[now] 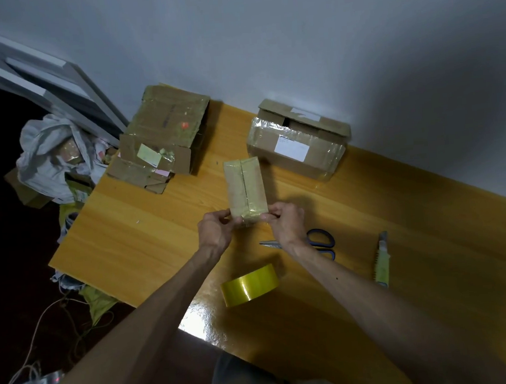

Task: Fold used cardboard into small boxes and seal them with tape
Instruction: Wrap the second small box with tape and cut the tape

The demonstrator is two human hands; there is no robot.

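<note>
A small cardboard box (246, 189), wrapped in yellowish tape and with a seam running along the middle of its top face, sits near the middle of the wooden bench (145, 232), its long axis pointing toward the wall. The left hand (215, 230) pinches the near left corner of this box with curled fingers and thumb. The right hand (286, 219) grips the near right corner in the same manner. Whether the near end is lifted off the surface or resting on it cannot be determined. A roll of yellow tape (249, 284) lies on the bench between the two forearms, nearer the person than the box. A pair of blue-handled scissors (320, 242) lies just beyond the right wrist, partly hidden by it. A utility knife (382, 260) lies further right, well apart from the box. A stack of flattened used cardboard (161, 138) occupies the far left corner of the bench, overhanging its edge. A larger taped carton (297, 140) with a white label stands against the wall, behind and to the right of the small box. A crumpled grey bag (49, 154) lies on the floor to the left of the bench.
</note>
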